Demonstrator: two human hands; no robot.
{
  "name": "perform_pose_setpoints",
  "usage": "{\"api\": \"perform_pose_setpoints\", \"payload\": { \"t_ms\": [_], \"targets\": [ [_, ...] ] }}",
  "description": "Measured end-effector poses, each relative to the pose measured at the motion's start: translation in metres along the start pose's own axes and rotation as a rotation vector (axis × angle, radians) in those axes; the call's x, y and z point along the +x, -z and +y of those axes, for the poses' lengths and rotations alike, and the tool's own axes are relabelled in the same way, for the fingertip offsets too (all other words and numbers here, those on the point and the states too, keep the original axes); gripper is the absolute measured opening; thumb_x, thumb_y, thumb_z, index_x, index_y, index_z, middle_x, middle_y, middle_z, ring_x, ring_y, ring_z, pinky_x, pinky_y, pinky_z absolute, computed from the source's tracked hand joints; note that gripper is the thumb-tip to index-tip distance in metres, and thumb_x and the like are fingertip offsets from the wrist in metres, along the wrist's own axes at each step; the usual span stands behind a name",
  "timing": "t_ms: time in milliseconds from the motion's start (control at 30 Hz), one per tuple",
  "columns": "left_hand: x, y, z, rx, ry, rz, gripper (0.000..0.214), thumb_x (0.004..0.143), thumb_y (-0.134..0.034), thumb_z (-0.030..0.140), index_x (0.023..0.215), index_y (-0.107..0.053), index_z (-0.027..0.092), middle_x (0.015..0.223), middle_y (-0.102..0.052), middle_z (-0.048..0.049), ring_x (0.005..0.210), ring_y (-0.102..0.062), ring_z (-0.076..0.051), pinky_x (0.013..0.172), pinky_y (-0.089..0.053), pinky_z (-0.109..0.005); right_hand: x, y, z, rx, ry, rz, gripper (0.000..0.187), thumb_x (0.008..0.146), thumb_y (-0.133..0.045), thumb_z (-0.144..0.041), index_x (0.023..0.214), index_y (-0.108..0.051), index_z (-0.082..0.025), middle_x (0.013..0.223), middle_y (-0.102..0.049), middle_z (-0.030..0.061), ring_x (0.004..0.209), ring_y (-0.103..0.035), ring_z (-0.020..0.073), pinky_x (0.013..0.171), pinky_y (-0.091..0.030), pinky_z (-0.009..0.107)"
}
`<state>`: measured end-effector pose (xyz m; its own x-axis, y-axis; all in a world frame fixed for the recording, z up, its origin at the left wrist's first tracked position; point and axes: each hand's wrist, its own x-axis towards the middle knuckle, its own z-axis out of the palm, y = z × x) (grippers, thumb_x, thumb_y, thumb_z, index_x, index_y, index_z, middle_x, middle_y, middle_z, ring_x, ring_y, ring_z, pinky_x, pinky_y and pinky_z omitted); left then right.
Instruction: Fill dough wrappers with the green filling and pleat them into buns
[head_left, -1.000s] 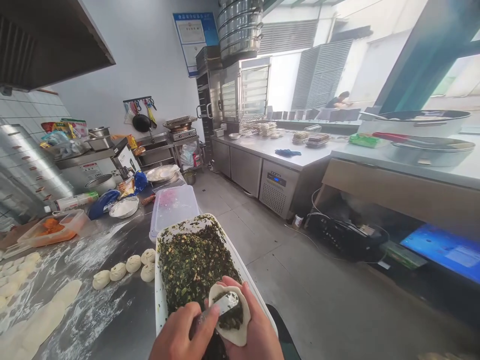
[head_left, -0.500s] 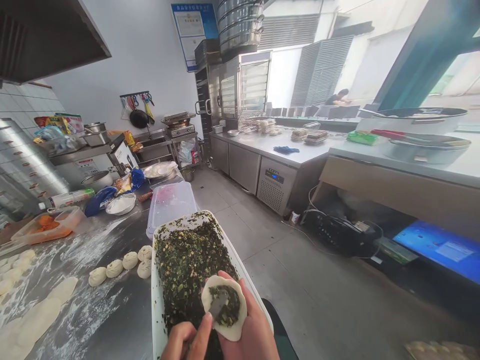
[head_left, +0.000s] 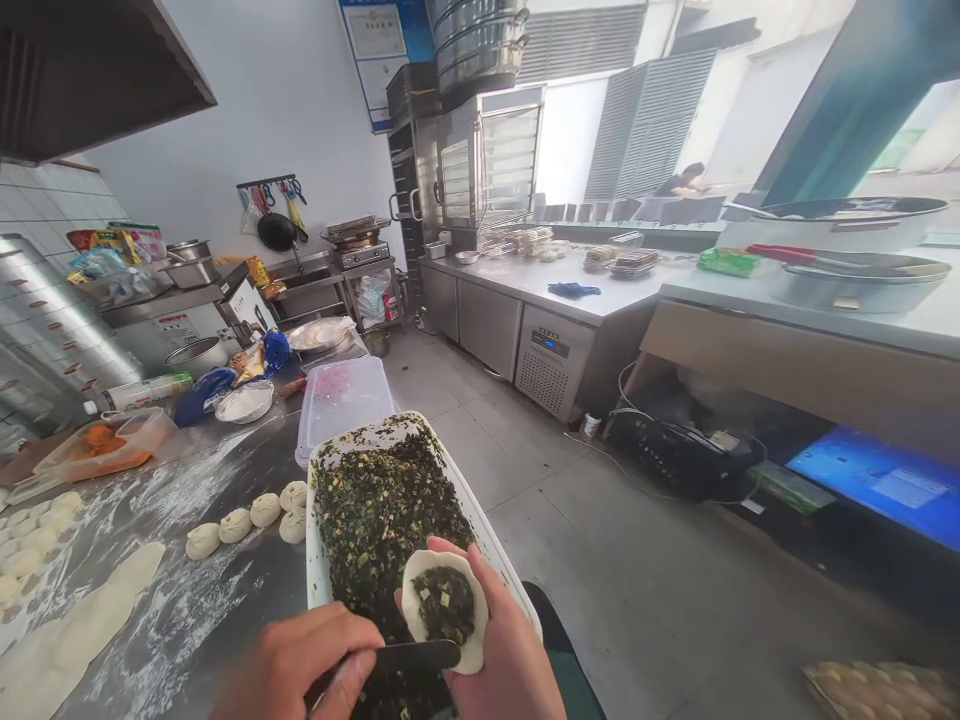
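Observation:
My right hand (head_left: 514,640), palm up at the bottom middle, cups a round dough wrapper (head_left: 410,600). Dark green chopped filling with pale bits lies in the wrapper's middle. Closed around a handle, my left hand (head_left: 315,650) holds a flat filling spatula (head_left: 420,655), its blade reaching across the wrapper's lower edge. Both hands are over the near end of a white tub (head_left: 491,545) of the same green filling. Several pleated buns (head_left: 234,525) stand left of the tub on the floured steel table (head_left: 187,640).
A flattened dough sheet (head_left: 82,630) and small dough pieces (head_left: 37,540) lie at left. Beyond the tub are a plastic lid (head_left: 345,395), a bowl of flour (head_left: 245,402) and a box of orange filling (head_left: 105,445). Counters line the right; a person (head_left: 684,182) is outside.
The spatula blade has come off the filling to the wrapper's near edge, now lying sideways. My left hand has moved left and up. The filling in the wrapper is exposed.

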<state>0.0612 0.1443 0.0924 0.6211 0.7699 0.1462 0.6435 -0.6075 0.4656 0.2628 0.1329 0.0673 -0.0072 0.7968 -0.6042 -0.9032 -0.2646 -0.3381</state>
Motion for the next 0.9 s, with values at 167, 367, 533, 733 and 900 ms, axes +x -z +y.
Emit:
{"api": "perform_pose_setpoints", "payload": {
  "t_ms": [167,367,533,733,900],
  "targets": [
    [0.014,-0.002,0.007,0.067,0.142,-0.072,0.025,0.104,-0.043,0.029,0.097,-0.067,0.03,0.088,-0.07,0.0033,0.077,-0.068,-0.012,0.072,-0.051,-0.019,-0.005,-0.002,0.0,-0.009,-0.025,-0.01,0.045,0.069,-0.087,-0.05,0.098,-0.078,-0.017,0.078,-0.077,0.005,0.071,-0.068,0.0215,0.06,-0.053,0.029],
    [0.011,-0.003,0.011,0.027,0.226,-0.063,0.028,0.106,-0.039,0.034,0.094,-0.064,0.028,0.087,-0.07,0.0039,0.076,-0.066,-0.012,0.072,-0.051,-0.019,0.003,0.002,0.0,0.037,-0.023,0.017,0.036,0.083,-0.075,-0.044,0.103,-0.077,-0.015,0.085,-0.08,0.0092,0.077,-0.071,0.0238,0.065,-0.058,0.032],
    [0.008,0.001,0.006,0.201,0.305,-0.052,0.035,0.103,-0.035,0.021,0.124,-0.061,0.031,0.107,-0.074,-0.0002,0.09,-0.073,-0.017,0.077,-0.056,-0.026,-0.001,0.007,-0.028,0.015,0.124,0.033,0.033,0.08,-0.075,-0.021,0.112,-0.076,-0.012,0.101,-0.081,0.0118,0.088,-0.073,0.0219,0.074,-0.062,0.029],
    [0.008,-0.029,0.001,0.54,0.161,-0.425,0.043,0.085,-0.043,0.002,0.111,-0.067,0.027,0.093,-0.072,-0.0021,0.077,-0.073,-0.024,0.066,-0.057,-0.033,-0.008,0.015,-0.057,0.007,0.18,0.107,0.032,0.09,-0.054,-0.023,0.093,-0.08,-0.003,0.104,-0.079,0.0242,0.101,-0.075,0.0317,0.083,-0.067,0.036],
    [0.014,-0.042,0.001,0.464,0.073,-0.501,0.027,0.086,-0.048,0.008,0.093,-0.068,0.025,0.086,-0.073,-0.002,0.073,-0.073,-0.023,0.062,-0.054,-0.03,-0.008,0.018,-0.051,-0.027,0.163,0.146,0.031,0.089,-0.054,-0.021,0.088,-0.08,-0.005,0.099,-0.081,0.0223,0.093,-0.076,0.029,0.075,-0.068,0.032]
  ]
}}
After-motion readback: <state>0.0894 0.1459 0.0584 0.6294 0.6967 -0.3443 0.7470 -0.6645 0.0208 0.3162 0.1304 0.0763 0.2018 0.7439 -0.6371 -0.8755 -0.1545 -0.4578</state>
